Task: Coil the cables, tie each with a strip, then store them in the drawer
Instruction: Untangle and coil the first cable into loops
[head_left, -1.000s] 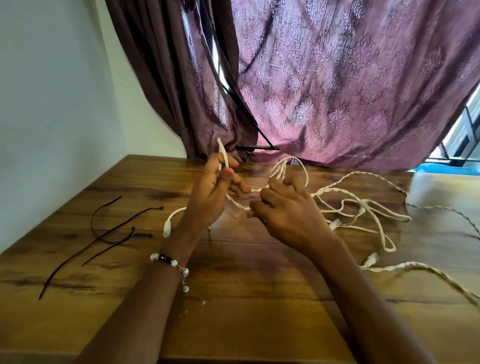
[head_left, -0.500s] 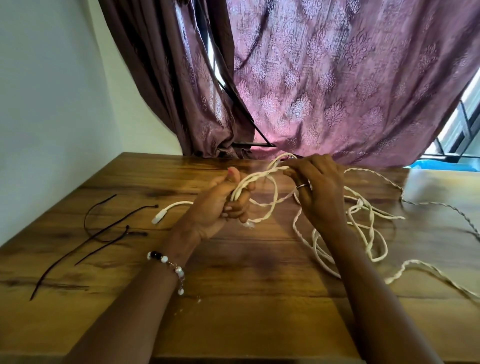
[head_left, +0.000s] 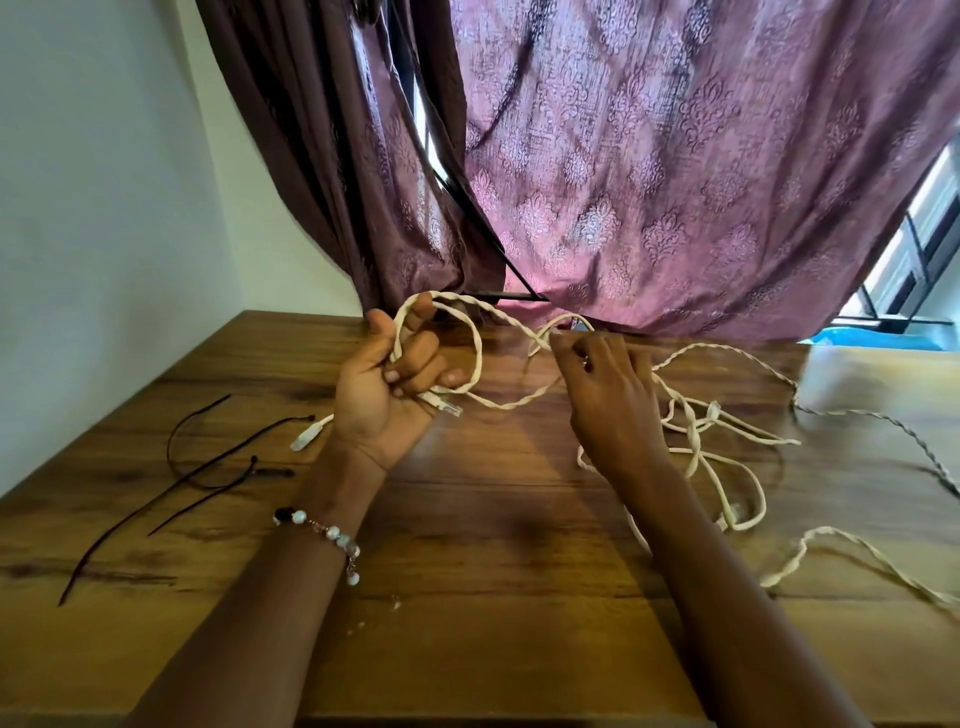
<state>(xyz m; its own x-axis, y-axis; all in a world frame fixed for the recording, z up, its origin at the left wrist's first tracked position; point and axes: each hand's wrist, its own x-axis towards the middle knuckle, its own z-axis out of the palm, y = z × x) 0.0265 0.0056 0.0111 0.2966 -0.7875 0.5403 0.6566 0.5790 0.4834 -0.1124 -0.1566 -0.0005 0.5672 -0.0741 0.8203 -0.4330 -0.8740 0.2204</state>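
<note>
A long cream twisted cable (head_left: 506, 402) lies tangled across the wooden table (head_left: 467, 597). My left hand (head_left: 387, 387) grips a loop of it, palm up, with a clear plug sticking out below the fingers. A second white plug (head_left: 309, 437) pokes out to the left of that wrist. My right hand (head_left: 605, 395) pinches the cable farther along, above the loose heap (head_left: 717, 457) on the right. Several black strips (head_left: 208, 467) lie on the table at the left, apart from both hands.
A purple patterned curtain (head_left: 649, 182) hangs behind the table's far edge. A white wall stands on the left. A window frame and something blue (head_left: 883, 345) show at the far right. More cable trails off the right side.
My left hand has turned palm up and a wider loop now stands over its fingers. My right hand has drawn more cable along, still near the table's far edge.
</note>
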